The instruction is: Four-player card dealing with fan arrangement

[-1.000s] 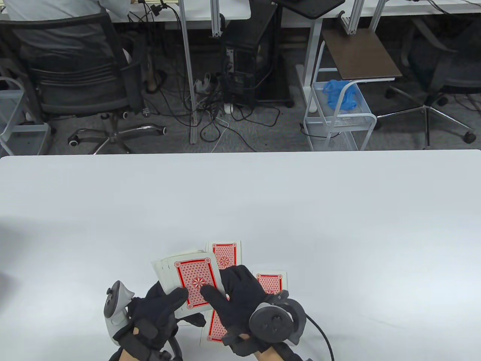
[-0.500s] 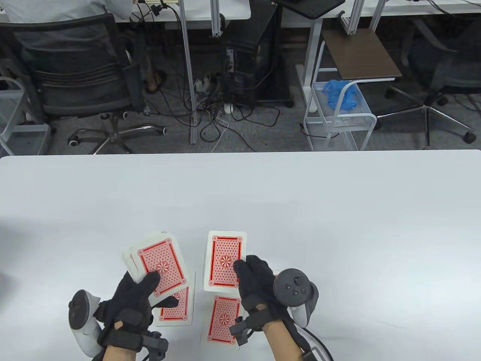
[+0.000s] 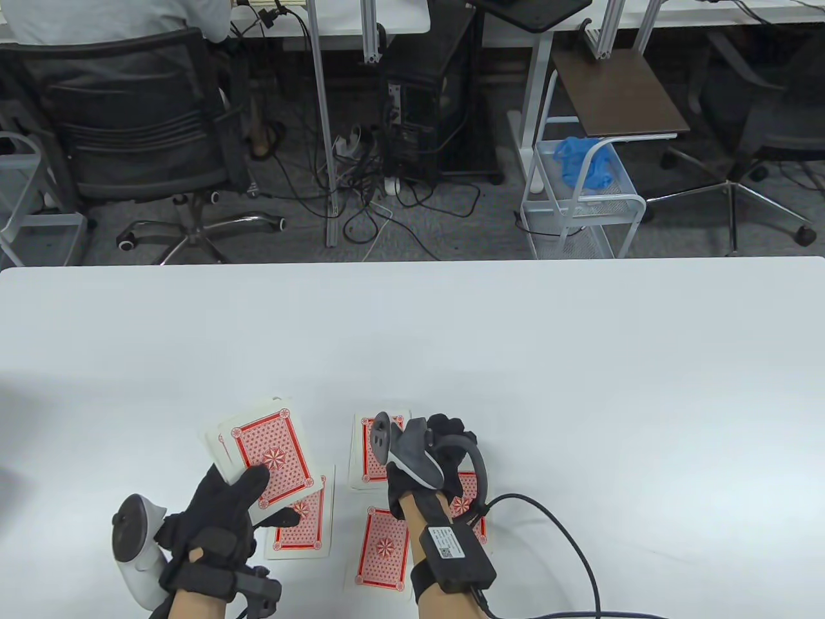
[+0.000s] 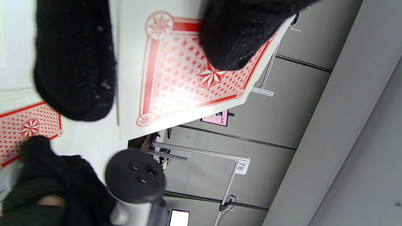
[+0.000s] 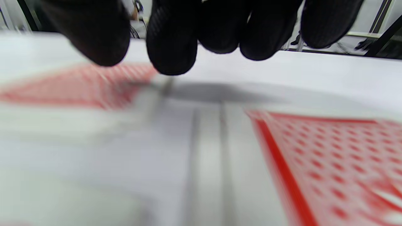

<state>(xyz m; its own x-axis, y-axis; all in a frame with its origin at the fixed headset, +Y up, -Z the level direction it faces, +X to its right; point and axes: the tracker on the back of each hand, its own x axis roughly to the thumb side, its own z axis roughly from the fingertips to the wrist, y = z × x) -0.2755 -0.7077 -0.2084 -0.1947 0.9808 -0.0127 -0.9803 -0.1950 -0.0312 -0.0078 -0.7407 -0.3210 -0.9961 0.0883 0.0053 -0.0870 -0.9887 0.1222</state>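
- My left hand (image 3: 216, 522) grips the deck (image 3: 267, 451), thumb across the top card, held at about 10 o'clock from the dealt cards.
- My right hand (image 3: 428, 461) hangs over the far card (image 3: 367, 451) at 12 o'clock; whether it grasps that card or has let go, I cannot tell.
- On the table (image 3: 580, 361) lie single face-down cards: the left card (image 3: 306, 532) at 9 o'clock, the near card (image 3: 380, 548) at 6, the right card (image 3: 474, 503) at 3.
- I judge one round is dealt; most of the deck and all the fanning remain.
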